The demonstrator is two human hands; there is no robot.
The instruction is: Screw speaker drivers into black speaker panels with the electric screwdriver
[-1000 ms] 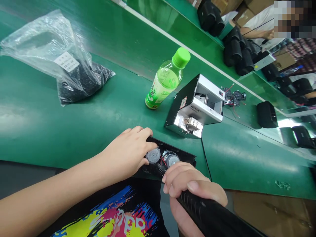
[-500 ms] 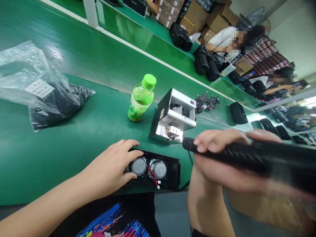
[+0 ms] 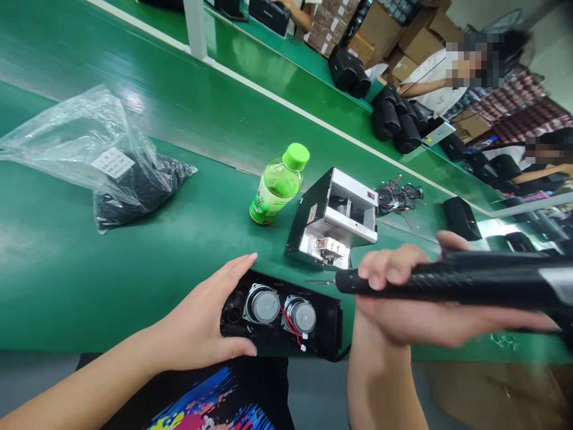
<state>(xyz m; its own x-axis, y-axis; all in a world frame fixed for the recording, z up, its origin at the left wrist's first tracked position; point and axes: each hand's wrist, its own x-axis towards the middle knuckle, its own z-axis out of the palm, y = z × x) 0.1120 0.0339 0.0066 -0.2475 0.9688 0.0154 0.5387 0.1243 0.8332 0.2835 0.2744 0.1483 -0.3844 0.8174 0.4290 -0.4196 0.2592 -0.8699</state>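
Note:
A black speaker panel (image 3: 324, 331) with two round silver drivers and red wires lies at the near edge of the green bench. My left hand (image 3: 203, 316) grips its left end, thumb under, fingers along the top. My right hand (image 3: 405, 301) is wrapped round a black electric screwdriver (image 3: 452, 279), held level, its thin bit pointing left just above the panel's right end. Behind the bit stands a small silver and black screw feeder box (image 3: 333, 221).
A green-capped tea bottle (image 3: 277, 185) stands left of the feeder. A clear plastic bag (image 3: 96, 158) of black parts lies at far left. Loose drivers with wires (image 3: 396, 196) and black speaker housings (image 3: 459, 218) sit on the belt behind. Other people work at the far side.
My right hand lifted the screwdriver from beside the panel and turned it level, bit toward the feeder. My left hand shifted from on top of the drivers to the panel's left end.

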